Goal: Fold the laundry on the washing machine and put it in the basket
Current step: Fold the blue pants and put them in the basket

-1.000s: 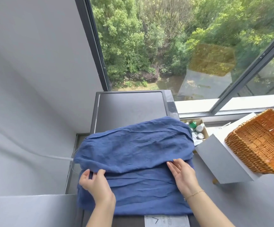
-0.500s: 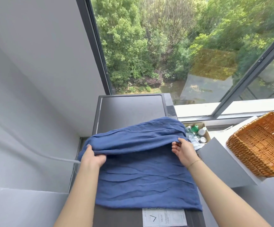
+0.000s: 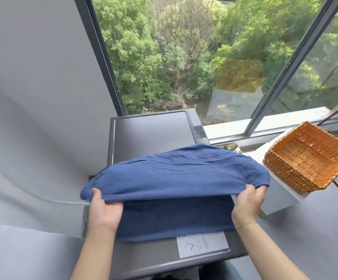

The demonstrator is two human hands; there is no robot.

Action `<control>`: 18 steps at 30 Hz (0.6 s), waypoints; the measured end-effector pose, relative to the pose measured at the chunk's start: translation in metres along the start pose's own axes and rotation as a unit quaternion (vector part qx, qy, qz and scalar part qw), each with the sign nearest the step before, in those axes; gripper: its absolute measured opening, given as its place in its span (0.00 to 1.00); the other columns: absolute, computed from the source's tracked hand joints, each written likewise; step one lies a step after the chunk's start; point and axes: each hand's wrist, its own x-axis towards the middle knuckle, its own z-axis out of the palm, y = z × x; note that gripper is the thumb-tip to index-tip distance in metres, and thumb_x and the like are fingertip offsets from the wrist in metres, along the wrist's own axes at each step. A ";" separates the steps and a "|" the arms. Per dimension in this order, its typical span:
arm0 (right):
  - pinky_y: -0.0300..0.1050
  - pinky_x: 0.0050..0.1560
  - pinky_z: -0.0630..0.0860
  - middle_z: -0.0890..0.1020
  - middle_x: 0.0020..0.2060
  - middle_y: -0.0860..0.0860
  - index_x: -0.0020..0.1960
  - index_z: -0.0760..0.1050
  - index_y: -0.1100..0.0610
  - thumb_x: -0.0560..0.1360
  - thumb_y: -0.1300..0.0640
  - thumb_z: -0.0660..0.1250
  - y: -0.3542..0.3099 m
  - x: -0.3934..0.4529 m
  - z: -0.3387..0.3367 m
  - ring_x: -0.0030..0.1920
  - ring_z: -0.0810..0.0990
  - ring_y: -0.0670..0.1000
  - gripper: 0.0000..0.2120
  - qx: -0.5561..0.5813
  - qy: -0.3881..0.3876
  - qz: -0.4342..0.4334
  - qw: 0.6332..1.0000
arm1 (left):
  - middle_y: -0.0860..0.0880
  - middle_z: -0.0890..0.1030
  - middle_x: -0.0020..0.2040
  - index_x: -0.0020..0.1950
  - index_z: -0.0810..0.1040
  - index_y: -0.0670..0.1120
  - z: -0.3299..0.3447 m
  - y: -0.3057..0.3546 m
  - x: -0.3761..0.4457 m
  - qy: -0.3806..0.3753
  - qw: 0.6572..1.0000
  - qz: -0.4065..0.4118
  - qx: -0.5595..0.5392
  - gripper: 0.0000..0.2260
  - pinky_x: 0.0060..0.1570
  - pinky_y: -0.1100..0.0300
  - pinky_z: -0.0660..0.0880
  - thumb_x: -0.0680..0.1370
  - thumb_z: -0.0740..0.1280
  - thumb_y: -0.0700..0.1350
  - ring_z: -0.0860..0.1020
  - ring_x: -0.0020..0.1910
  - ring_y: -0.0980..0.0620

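**Two hands lifting one fold of blue cloth**

Both hands are pinching the near edge of the cloth's (image 3: 174, 174) upper layer, one at each end, so the fold is staying level and square across its width. The left hand (image 3: 103, 211), at lower left of the frame, is curling its grip round the hem by the left corner; the right hand (image 3: 248, 201), at lower right, is closing its grip on the opposite corner. Holding the two ends apart is keeping the fabric taut enough not to sag in the middle.

The cloth is lying on the washer (image 3: 152, 134) at centre frame, its lower layer flat on the lid while the upper layer is arching above it. The basket (image 3: 305, 156) is sitting tilted on a white box (image 3: 281, 197) at right, just beside the cloth, probably placed within easy reach for the drop-in once folding is finished.
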 end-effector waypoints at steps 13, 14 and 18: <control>0.49 0.57 0.73 0.71 0.61 0.53 0.76 0.55 0.52 0.75 0.67 0.61 0.049 0.004 -0.034 0.50 0.73 0.51 0.33 -0.018 0.074 0.146 0.986 | 0.54 0.85 0.36 0.56 0.76 0.48 -0.061 -0.002 0.002 0.053 0.996 -0.046 0.057 0.11 0.48 0.64 0.77 0.83 0.55 0.48 0.81 0.48 0.57; 0.50 0.60 0.71 0.70 0.61 0.52 0.76 0.57 0.50 0.74 0.65 0.62 0.050 0.006 -0.036 0.54 0.74 0.52 0.32 -0.036 0.082 0.114 0.989 | 0.54 0.85 0.38 0.57 0.76 0.48 -0.060 0.002 0.001 0.058 0.996 -0.043 0.055 0.11 0.43 0.65 0.78 0.83 0.56 0.48 0.82 0.43 0.58; 0.51 0.63 0.71 0.69 0.68 0.57 0.74 0.60 0.49 0.70 0.61 0.60 0.055 0.001 -0.048 0.62 0.74 0.56 0.33 -0.039 0.081 0.087 0.992 | 0.54 0.80 0.57 0.55 0.77 0.49 -0.064 0.004 -0.002 0.092 0.995 -0.028 0.040 0.10 0.50 0.63 0.76 0.83 0.56 0.47 0.80 0.51 0.54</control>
